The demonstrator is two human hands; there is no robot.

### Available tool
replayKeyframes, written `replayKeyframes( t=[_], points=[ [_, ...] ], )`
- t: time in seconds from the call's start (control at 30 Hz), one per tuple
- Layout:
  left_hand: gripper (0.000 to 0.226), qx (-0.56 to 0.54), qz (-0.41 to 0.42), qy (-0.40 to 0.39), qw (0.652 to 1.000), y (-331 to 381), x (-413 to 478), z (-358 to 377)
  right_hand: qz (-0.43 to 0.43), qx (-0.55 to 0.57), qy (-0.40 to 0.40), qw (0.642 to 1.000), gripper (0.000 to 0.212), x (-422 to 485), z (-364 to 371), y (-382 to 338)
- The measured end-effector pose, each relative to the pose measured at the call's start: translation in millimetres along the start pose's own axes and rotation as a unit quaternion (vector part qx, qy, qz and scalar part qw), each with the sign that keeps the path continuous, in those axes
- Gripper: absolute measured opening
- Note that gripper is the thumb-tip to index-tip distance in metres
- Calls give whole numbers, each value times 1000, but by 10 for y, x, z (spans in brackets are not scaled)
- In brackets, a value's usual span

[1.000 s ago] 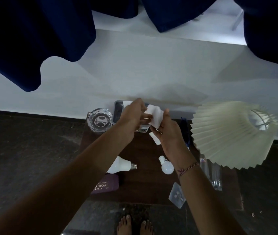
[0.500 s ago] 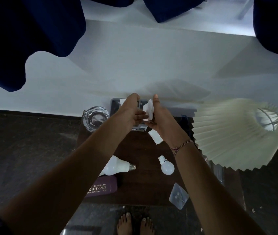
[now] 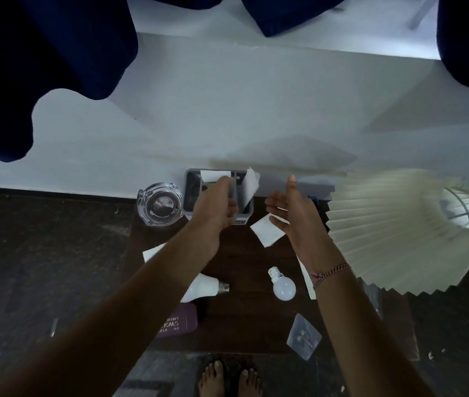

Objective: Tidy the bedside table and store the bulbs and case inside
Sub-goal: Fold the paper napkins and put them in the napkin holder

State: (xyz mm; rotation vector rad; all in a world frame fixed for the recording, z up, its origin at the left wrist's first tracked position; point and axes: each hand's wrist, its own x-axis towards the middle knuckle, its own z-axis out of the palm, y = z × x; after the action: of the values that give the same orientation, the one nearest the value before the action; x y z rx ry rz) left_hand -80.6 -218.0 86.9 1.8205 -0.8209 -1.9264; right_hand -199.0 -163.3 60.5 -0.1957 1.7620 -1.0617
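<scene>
On the dark wooden bedside table (image 3: 241, 267) lie a large white bulb (image 3: 201, 287) and a small round bulb (image 3: 284, 289). A purple spectacle case (image 3: 178, 323) sits near the front edge, partly under my left forearm. My left hand (image 3: 216, 204) hovers over a grey organiser (image 3: 190, 193) at the back, fingers loosely bent and holding nothing. A folded white paper (image 3: 251, 186) stands in the organiser's right compartment. My right hand (image 3: 293, 207) is beside it, fingers straight and empty.
A glass ashtray (image 3: 160, 204) stands left of the organiser. A pleated cream lampshade (image 3: 393, 233) overhangs the table's right side. Paper slips (image 3: 266, 229) and a clear plastic packet (image 3: 303, 336) lie on the table. Dark blue curtains (image 3: 41, 67) hang above. My bare feet (image 3: 230, 379) are below.
Both hands were folding a white paper together. Now the paper stands in the organiser, and the hands have parted, the right one drawn off to the right.
</scene>
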Motion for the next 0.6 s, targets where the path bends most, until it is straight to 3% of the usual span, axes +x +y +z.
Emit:
replayKeyframes(
  t=[0.1,0.23,0.4,0.5,0.6],
  points=[
    [16,8,-8,22,1000,-237,-77,32,-30,4,61,998,42,5,-90,137],
    [17,-11,-81,24,996,-582,-63,166,-33,-23,117,992,30,83,-127,310],
    [31,-52,-120,11,991,-824,120,372,-79,-199,115,970,35,291,-178,473],
    [38,-83,-127,9,988,-841,227,453,-129,-322,95,933,36,378,-163,534],
    [36,-119,-131,3,984,-839,276,493,-119,-413,75,900,38,477,-116,571]
  ],
)
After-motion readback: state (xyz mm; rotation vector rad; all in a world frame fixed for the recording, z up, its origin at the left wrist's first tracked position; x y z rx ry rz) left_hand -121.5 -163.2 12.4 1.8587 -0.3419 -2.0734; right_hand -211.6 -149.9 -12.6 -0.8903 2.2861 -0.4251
